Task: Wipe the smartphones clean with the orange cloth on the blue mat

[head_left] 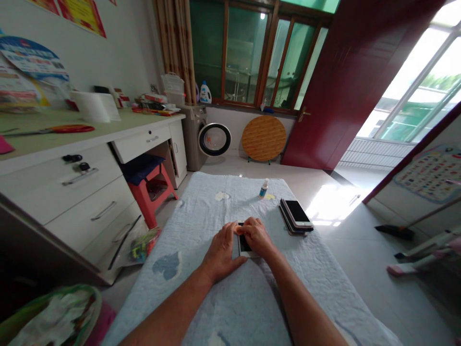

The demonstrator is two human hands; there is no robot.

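Note:
A white-framed smartphone (245,246) with a dark screen lies face up on the cloth-covered table. My left hand (221,252) grips its left side, with the fingers along the upper edge and the thumb at the lower end. My right hand (256,236) is closed over the screen, pressing a small orange pad (238,229) near the phone's top left; the fingers partly hide both. To the right lies a stack of phones (297,214), a white-framed one on top. Beyond my hands stands a small spray bottle (264,189) with a blue label.
The light blue patterned cloth (173,298) covers the table. On the left are a drawer desk (90,202) and a red stool (151,192). A bin (95,307) stands at lower left. Farther back are a washing machine (194,137) with its door open and a round wooden tabletop (264,138).

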